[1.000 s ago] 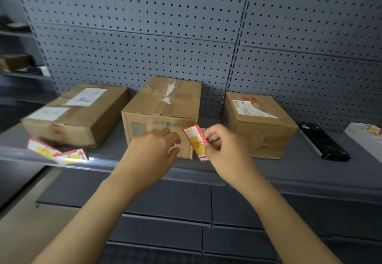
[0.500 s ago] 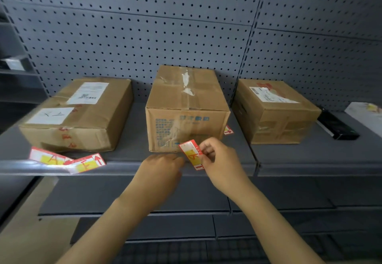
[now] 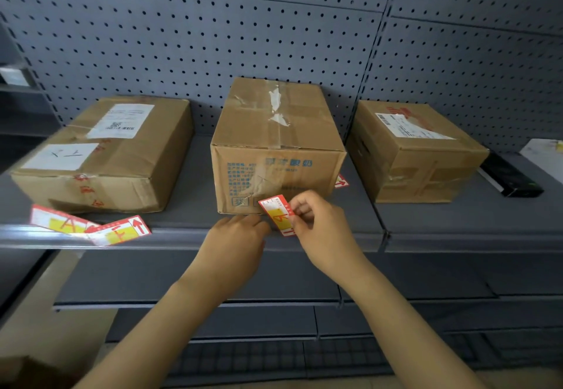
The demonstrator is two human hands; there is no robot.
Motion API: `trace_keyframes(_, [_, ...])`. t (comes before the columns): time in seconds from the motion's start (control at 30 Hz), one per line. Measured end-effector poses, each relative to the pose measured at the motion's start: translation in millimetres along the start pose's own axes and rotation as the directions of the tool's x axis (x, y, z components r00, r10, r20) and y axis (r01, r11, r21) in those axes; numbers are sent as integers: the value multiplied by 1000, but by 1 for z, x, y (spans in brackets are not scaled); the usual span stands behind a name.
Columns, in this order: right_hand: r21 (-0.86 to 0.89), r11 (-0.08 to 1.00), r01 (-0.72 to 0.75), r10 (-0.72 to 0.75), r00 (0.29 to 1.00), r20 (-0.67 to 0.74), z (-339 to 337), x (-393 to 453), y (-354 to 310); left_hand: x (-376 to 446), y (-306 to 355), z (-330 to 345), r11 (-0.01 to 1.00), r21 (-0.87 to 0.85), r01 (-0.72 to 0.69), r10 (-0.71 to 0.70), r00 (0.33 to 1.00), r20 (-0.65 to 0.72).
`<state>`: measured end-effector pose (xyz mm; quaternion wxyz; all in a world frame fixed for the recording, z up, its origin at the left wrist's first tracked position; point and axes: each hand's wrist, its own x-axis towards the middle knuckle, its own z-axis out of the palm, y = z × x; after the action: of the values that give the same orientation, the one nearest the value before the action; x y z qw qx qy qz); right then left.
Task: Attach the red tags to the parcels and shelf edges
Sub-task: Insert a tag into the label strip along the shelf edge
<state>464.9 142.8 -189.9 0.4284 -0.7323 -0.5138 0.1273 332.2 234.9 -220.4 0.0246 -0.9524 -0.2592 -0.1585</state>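
On the far left, two red tags (image 3: 88, 226) lay overlapping at the front edge of the grey shelf (image 3: 457, 224), one jutting slightly past the lip, just in front of the left parcel (image 3: 106, 157). A strip of bare shelf separated that parcel from the middle parcel (image 3: 274, 145), which stood with its printed front face set back a little from the shelf edge.

The left hand (image 3: 236, 244) rested at the lip of the shelf below the middle parcel's front lower edge, its fingers (image 3: 243, 221) curled loosely with nothing visibly gripped. Just beside it, the right hand (image 3: 320, 230) pinched the held red tag (image 3: 277, 213) by its right edge between thumb and fingers, closed on it; the tag stood tilted against the bottom of the middle parcel's front face, its lower end over the shelf edge. Whether it touched the cardboard could not be told.

Another small tag (image 3: 341, 181) peeked out at the middle parcel's right lower corner. A narrow gap followed, then the right parcel (image 3: 417, 154), then a black box (image 3: 511, 178) near it, with open shelf surface in front of both.
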Motion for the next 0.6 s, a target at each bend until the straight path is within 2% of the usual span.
trace_keyframes(0.33, [23,999,33,-33,999,10,7,5,9,3,5,6,1000,-29,7,-8,999,-52])
trace_keyframes(0.6, [39,999,20,-19,999,-29,10,8,14,-2,4,9,999,-36,-6,5,999,-36])
